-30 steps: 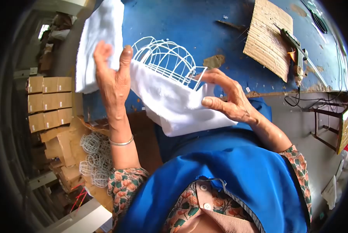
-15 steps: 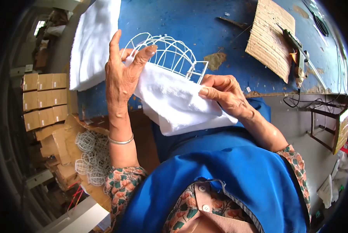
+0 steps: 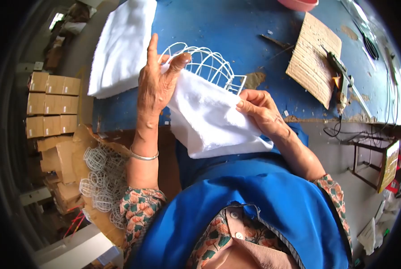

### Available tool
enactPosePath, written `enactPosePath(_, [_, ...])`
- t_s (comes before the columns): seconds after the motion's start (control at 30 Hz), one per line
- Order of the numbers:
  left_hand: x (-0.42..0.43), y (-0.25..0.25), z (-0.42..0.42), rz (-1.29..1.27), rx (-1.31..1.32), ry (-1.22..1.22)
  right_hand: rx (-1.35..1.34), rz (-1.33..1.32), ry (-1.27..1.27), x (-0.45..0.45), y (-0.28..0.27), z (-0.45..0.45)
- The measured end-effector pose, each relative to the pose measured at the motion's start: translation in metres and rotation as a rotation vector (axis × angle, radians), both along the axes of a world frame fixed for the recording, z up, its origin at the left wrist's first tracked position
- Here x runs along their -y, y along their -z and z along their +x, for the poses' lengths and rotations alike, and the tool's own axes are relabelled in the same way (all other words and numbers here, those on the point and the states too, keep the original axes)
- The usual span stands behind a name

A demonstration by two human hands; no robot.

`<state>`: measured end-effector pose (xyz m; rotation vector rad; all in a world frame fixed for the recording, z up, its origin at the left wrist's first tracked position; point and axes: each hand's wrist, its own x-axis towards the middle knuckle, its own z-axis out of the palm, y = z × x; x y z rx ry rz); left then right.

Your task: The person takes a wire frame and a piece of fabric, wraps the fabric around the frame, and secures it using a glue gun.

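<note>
And here's the right hand point(image 3: 265, 115), thumb and fingers pinching the upper edge of the white cloth point(image 3: 209, 116), close by the square end of the wire frame point(image 3: 209, 63). Over on the other side, the left hand point(image 3: 158, 87) has its forefinger up and thumb spread across the frame's end; the remaining fingers are partly hidden, so I can't tell how firmly they grip. Cloth and frame sit between the hands at the near edge of the blue worktop point(image 3: 236, 24), the cloth covering the frame's near side and drooping towards the lap. Look at those folds: it should be light, soft and floppy, best taken by its edge, at two spread points, to stay taut. The frame looks stiff but thin-wired, likely light too; its end wires seem the surest hold, as a hard squeeze on the dome might bend it.
</note>
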<state>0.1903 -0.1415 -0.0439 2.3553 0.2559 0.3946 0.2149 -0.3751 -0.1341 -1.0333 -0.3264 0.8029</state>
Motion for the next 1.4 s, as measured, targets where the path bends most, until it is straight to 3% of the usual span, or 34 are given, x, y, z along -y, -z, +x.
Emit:
enactPosePath(0.13, [-0.014,0.000,0.000,-0.537,0.051,-0.027,-0.013,0.131,0.109,0.000,0.004,0.003])
enactPosePath(0.27, [-0.010,0.012,-0.019,-0.261,0.115,-0.028,-0.010,0.145,0.152,0.001,0.000,0.013])
enactPosePath(0.4, [0.000,0.024,-0.030,-0.586,0.249,0.001,0.026,0.057,0.172,0.003,-0.001,0.016])
enactPosePath(0.6, [0.013,0.026,-0.044,-0.578,0.301,-0.045,-0.032,0.117,0.222,0.006,-0.017,0.015])
enactPosePath(0.77, [0.012,0.032,-0.049,-0.446,0.254,-0.086,0.179,-0.040,0.189,0.002,-0.002,0.016])
enactPosePath(0.97, [0.013,0.031,-0.050,-0.547,0.244,-0.104,0.211,-0.077,0.208,-0.001,0.000,0.021])
enactPosePath(1.1, [0.017,0.041,-0.057,-0.525,0.242,-0.169,0.119,0.176,0.301,0.001,-0.005,0.018])
enactPosePath(1.17, [0.020,0.040,-0.060,-0.519,0.227,-0.179,0.443,-0.123,0.325,-0.005,-0.014,0.015])
enactPosePath(1.2, [0.020,0.041,-0.060,-0.516,0.229,-0.185,0.367,-0.135,0.292,-0.005,-0.015,0.016])
enactPosePath(1.4, [0.020,0.041,-0.062,-0.503,0.280,-0.172,0.612,-0.160,0.626,0.009,-0.028,0.014])
